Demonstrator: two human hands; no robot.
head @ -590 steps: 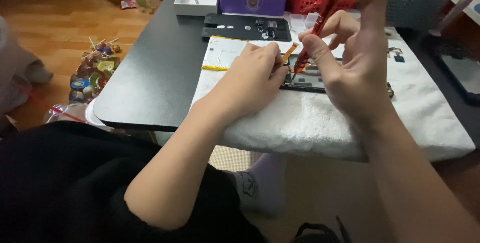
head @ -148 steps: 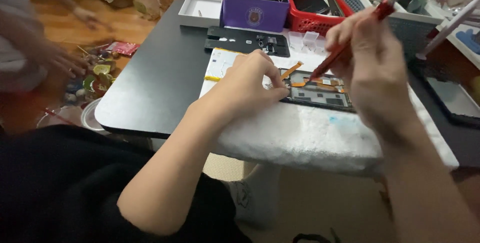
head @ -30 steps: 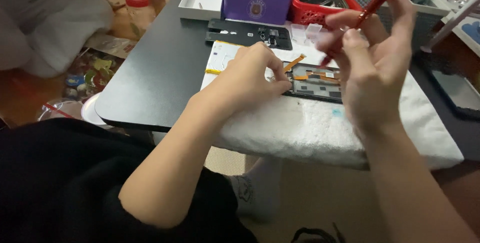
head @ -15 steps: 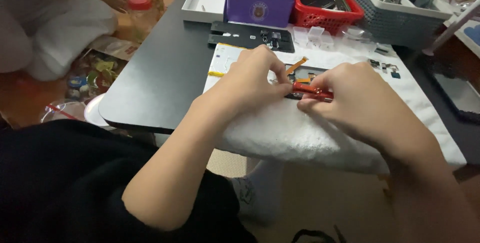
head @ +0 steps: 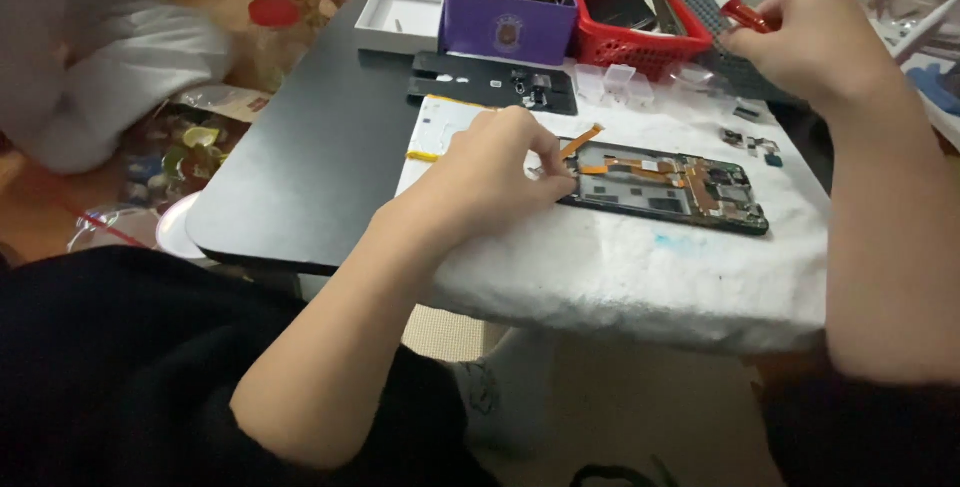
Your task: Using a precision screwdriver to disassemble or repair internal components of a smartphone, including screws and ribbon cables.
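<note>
Wooden floor shows at the far left, where another person's pale sleeve (head: 120, 57) lies beside a litter of bright wrappers (head: 175, 147). Next comes a black table (head: 300, 177), its right part covered by a white towel (head: 620, 267). Along the back edge stand a white box (head: 400, 17), a purple box (head: 510, 32) and a red basket (head: 635, 17), with a black phone back cover (head: 490, 82) lying flat just in front of them.

On the towel the left hand (head: 490, 172) rests with thumb and forefinger pinched narrow at the left end of the opened phone (head: 665, 182), touching its edge beside an orange ribbon cable (head: 582, 140). The phone lies flat, its boards and cables facing up, stretching rightward from those fingertips.

Farther right, the right hand (head: 815, 42) is raised above the table's far corner, well apart from the phone, fingers closed around a red-handled screwdriver (head: 745, 15). Below it, small loose parts (head: 750, 137) sit on the towel.
</note>
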